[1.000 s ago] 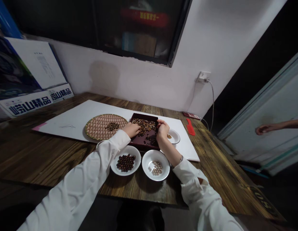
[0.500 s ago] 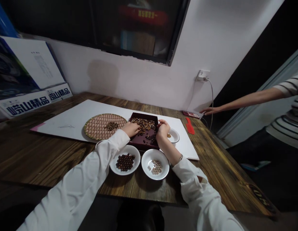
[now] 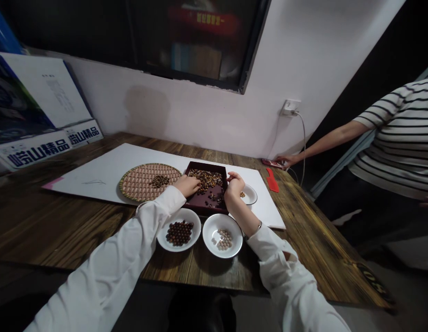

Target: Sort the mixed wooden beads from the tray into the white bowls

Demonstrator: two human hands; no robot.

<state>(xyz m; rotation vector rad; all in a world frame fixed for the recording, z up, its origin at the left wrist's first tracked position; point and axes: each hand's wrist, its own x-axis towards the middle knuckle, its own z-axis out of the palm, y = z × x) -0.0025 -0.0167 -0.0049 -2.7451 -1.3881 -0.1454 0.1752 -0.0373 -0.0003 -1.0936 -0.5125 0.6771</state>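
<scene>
A dark maroon tray [image 3: 204, 201] holds many mixed brown and yellowish beads [image 3: 209, 179]. Over its left edge lies my left hand [image 3: 186, 185], fingers bent together; whatever they hold is hidden. My right hand [image 3: 235, 185] is curled at the tray's right edge, and its palm side is out of sight. Left of the tray, a round woven tray [image 3: 134, 182] carries a small pile of greenish-brown beads [image 3: 161, 180]. Nearer to me stand a white bowl [image 3: 195, 220] of dark red-brown beads [image 3: 179, 233] and another white bowl [image 3: 211, 227] with pale beads [image 3: 225, 239].
A small white dish [image 3: 251, 195] with a few yellowish beads sits behind my right hand. A white board [image 3: 106, 171] lies under the trays. Farther right are a red flat tool [image 3: 272, 180], a phone [image 3: 272, 163] and a white cable [image 3: 304, 147]. Another person's hand [image 3: 288, 161] touches the phone.
The other person has moved in from the right, and their hand now reaches the phone. My hands and the beads look nearly unchanged.
</scene>
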